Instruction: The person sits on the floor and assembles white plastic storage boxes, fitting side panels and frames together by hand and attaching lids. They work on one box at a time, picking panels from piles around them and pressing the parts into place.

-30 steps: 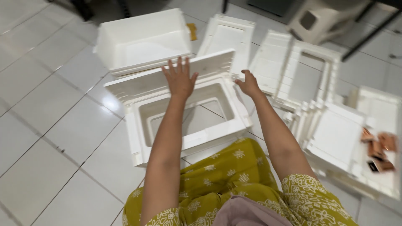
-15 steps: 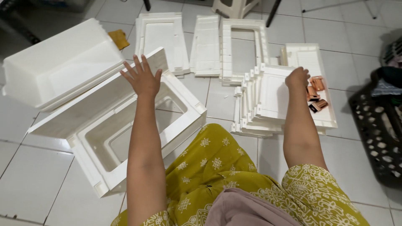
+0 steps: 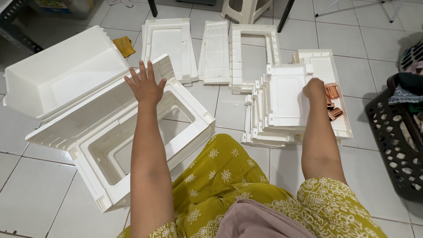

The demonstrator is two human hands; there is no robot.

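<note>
Moved: right hand (image 3: 313, 88) has slid from the stack's far corner onto its top panel, beside the copper clips (image 3: 332, 101).
Floor (image 3: 39, 194): pale tiles carrying everything.
White box frame (image 3: 132, 145): open, lying at left (tilted against a white tub (image 3: 61, 75)).
Panel stack (image 3: 282, 110): at right, under the right hand.
Left hand (image 3: 145, 86): fingers spread, flat on the frame's rim.
Right hand: clenched; whether it grips anything, cannot tell.
</note>
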